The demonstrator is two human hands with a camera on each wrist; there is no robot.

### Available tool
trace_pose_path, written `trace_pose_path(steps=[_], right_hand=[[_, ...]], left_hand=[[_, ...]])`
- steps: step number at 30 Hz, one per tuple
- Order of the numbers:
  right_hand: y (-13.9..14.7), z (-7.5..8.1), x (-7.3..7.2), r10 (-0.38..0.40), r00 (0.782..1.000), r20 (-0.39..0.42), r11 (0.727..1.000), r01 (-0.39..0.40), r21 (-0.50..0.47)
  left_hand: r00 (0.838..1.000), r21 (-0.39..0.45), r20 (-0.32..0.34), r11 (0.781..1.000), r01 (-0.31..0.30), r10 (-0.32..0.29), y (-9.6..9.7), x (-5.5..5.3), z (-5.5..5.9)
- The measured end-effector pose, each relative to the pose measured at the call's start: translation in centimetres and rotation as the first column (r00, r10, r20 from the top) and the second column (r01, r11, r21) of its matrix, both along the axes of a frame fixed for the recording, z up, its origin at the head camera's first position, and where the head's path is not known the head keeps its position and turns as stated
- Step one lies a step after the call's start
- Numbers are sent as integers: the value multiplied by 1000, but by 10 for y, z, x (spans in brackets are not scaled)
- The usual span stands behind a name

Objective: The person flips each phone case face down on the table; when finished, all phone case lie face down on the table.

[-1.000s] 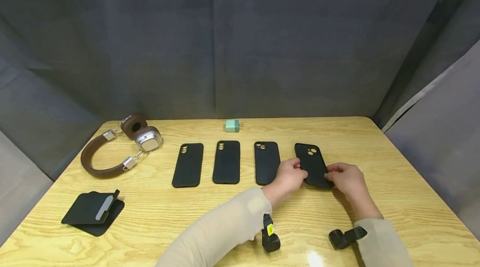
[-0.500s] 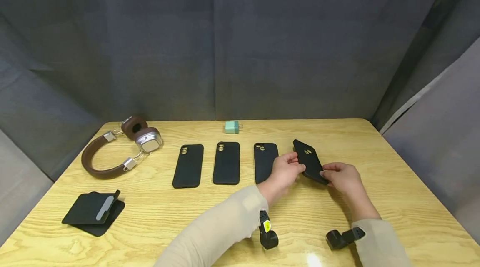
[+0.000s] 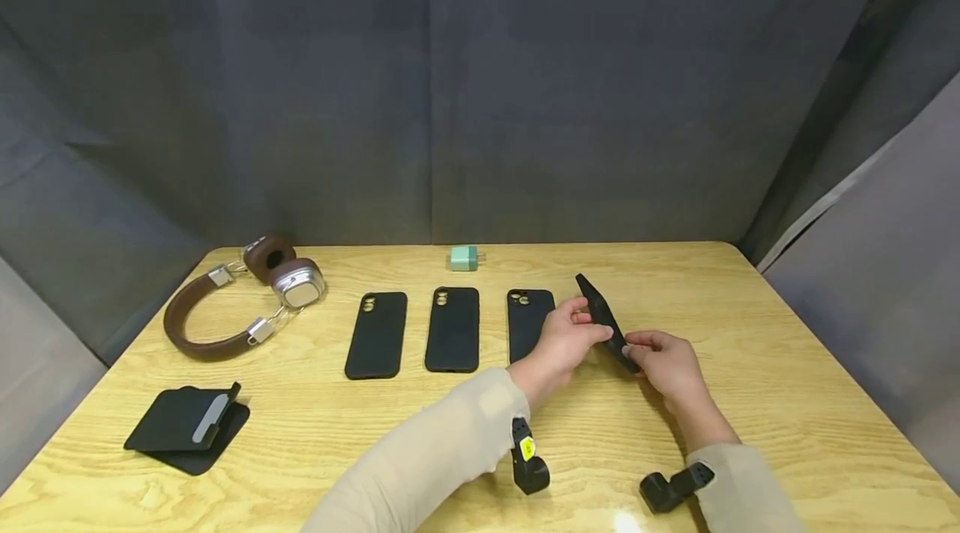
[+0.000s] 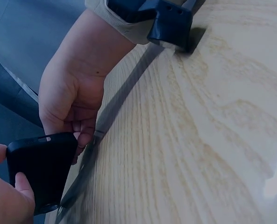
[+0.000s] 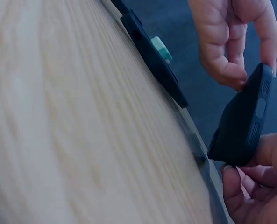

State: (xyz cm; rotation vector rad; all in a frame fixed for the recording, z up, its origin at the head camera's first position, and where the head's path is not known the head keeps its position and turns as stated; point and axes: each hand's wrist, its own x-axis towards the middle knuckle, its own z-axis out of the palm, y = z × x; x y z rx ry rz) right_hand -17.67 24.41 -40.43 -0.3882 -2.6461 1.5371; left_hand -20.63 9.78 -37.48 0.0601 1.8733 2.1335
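A black phone case (image 3: 604, 321) is held on edge, tilted steeply, above the right part of the table. My left hand (image 3: 561, 341) pinches its left long side with thumb and fingers. At its near right corner, my right hand (image 3: 669, 365) grips the edge. The right wrist view shows the end of the case (image 5: 257, 114) with its port slot and speaker holes, between both hands. In the left wrist view the flat face of the case (image 4: 45, 168) is visible. Just left of it lies another black phone case (image 3: 528, 316), partly covered by my left hand.
Two more black phone cases (image 3: 377, 336) (image 3: 453, 330) lie in a row to the left. A mint charger plug (image 3: 463, 258) sits behind them. Brown headphones (image 3: 197, 347) and a folded black stand-like item (image 3: 176, 420) are at the left. Dark curtains (image 3: 480, 92) hang behind the table.
Both hands have lifted the right-hand phone case from lying nearly flat and turned it up on edge. It has shifted slightly left, and the right hand has moved left with it.
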Motion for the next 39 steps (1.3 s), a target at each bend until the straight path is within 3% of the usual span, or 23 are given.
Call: trace_pose_path(steps=[14,24,31,39], right_hand=[[-14,-7,-1,10,1000,-9,1000,-10,19],[-16,-10,0,43,999,-33,995,-40,92],[-14,-11,-3,84,996,-43,985,-76,158],[-10,-11,-3,89,996,-4,992,-89,87]], left_hand=[[1000,-28,-24,999,16,-17,-1,-6,0],[999,-106,-38,994,14,-18,2,-14,-1],[999,-109,-32,994,10,-13,5,-15,0],[998,-125,-52,992,20,-27,9,-15,1]])
